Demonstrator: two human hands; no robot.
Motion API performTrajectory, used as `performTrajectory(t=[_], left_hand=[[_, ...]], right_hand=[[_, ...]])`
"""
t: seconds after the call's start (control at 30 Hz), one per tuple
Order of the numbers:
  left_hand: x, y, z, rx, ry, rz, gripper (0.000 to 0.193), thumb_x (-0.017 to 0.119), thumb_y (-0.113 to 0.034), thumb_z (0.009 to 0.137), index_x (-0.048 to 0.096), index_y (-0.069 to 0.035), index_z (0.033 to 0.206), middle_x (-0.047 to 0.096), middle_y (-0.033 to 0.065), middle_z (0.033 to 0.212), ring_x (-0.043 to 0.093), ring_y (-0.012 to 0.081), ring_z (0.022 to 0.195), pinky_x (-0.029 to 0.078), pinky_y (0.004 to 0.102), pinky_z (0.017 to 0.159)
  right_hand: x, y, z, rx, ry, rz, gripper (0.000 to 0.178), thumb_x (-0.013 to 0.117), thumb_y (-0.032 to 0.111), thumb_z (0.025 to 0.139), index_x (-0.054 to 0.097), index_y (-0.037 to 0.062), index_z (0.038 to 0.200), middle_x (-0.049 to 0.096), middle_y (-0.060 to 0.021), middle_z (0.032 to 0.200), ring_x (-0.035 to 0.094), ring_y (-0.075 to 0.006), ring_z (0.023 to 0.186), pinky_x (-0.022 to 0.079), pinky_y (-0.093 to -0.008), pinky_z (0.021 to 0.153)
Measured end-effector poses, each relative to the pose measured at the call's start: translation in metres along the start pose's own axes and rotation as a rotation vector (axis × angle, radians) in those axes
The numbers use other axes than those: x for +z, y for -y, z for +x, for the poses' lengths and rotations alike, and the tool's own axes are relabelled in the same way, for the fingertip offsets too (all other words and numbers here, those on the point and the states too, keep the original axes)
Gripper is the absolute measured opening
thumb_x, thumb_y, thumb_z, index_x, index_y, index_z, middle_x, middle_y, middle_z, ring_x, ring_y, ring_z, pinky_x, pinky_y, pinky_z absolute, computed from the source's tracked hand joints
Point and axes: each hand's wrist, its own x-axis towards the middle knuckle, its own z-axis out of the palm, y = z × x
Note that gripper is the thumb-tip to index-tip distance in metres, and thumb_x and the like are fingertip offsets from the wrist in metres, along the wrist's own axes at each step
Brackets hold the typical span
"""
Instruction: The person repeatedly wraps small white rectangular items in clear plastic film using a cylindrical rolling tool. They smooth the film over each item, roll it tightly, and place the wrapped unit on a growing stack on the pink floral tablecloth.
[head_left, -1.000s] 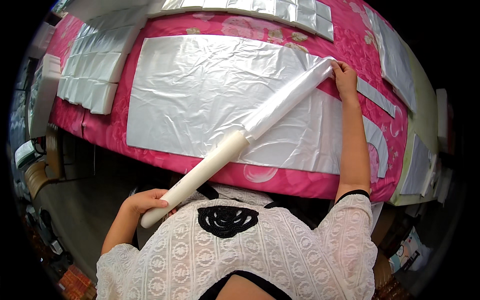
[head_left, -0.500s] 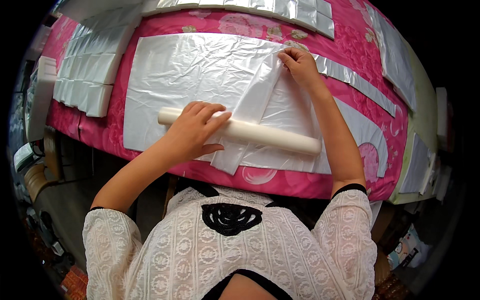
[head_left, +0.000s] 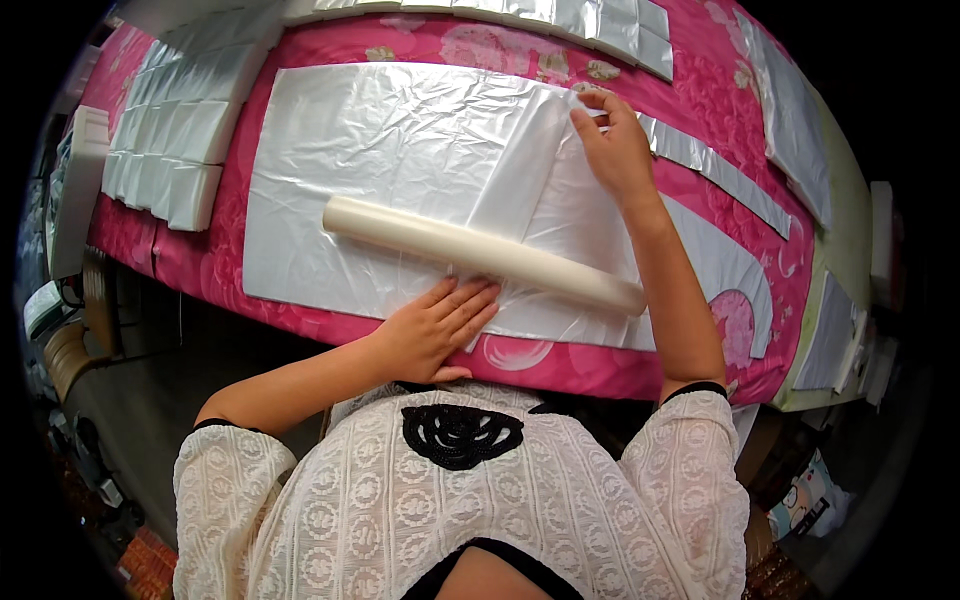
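Note:
A crinkled, whitish plastic sheet (head_left: 340, 140) lies flat before me. Across it rests a smooth cream-white cylinder (head_left: 450, 241), slanting from upper left to lower right, touched by neither hand. A narrower folded plastic strip (head_left: 522, 160) runs from the sheet's far right corner down under the cylinder. My left hand (head_left: 438, 322) lies flat with fingers stretched over the strip's near end, on the near side of the cylinder. At the far right corner my right hand (head_left: 615, 145) hovers by the strip's far end, fingers loosely bent, thumb and forefinger apart, nothing visibly held.
Stacks of folded white plastic (head_left: 180, 130) stand at the left, and another row (head_left: 560, 20) runs along the far side. A thin silvery strip (head_left: 715, 165) and a cut plastic piece (head_left: 735, 250) lie at right on the pink flowered tablecloth (head_left: 690, 110).
My left hand has left the cylinder and moved nearer me and right, onto the sheet's near edge. My right hand has let go of the strip's far end and shifted slightly right.

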Motion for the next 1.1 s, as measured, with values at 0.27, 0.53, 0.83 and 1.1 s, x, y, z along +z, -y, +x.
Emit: performTrajectory(t=[0.27, 0.53, 0.83, 1.1], left_hand=[[0.001, -0.007, 0.000, -0.028, -0.014, 0.002, 0.077, 0.042, -0.056, 0.083, 0.031, -0.001, 0.137, 0.026, 0.0192, 0.144, 0.022, 0.0310, 0.136, 0.013, 0.0457, 0.110], [0.005, -0.008, -0.001, -0.020, -0.057, 0.008, 0.078, 0.045, -0.054, 0.081, 0.031, 0.000, 0.137, 0.023, 0.0195, 0.145, 0.020, 0.0310, 0.136, 0.013, 0.0450, 0.110], [0.026, -0.044, 0.003, -0.147, -0.124, 0.023, 0.076, 0.044, -0.053, 0.082, 0.035, 0.002, 0.132, 0.026, 0.0230, 0.143, 0.020, 0.0346, 0.135, 0.010, 0.0499, 0.110], [0.034, -0.048, 0.004, -0.177, -0.115, 0.077, 0.076, 0.044, -0.051, 0.083, 0.030, 0.000, 0.137, 0.021, 0.0203, 0.146, 0.016, 0.0328, 0.137, 0.007, 0.0482, 0.110]], right_hand=[[0.011, 0.030, -0.139, -0.344, 0.308, -0.433, 0.047, 0.066, 0.022, 0.076, 0.054, 0.0089, 0.119, 0.056, -0.0096, 0.102, 0.054, -0.0281, 0.093, 0.045, -0.0381, 0.079], [-0.072, -0.043, -0.091, -0.190, -0.028, -0.619, 0.045, 0.064, 0.014, 0.077, 0.055, 0.0075, 0.120, 0.058, -0.0100, 0.100, 0.054, -0.0289, 0.091, 0.043, -0.0384, 0.079], [0.007, 0.018, -0.136, -0.671, 0.311, -0.428, 0.040, 0.058, 0.010, 0.074, 0.057, 0.0113, 0.114, 0.057, -0.0072, 0.108, 0.053, -0.0248, 0.102, 0.038, -0.0433, 0.094], [0.042, 0.001, -0.025, -0.679, 0.069, -0.416, 0.042, 0.065, 0.010, 0.073, 0.058, 0.0126, 0.115, 0.058, -0.0069, 0.106, 0.052, -0.0261, 0.100, 0.038, -0.0401, 0.091]])
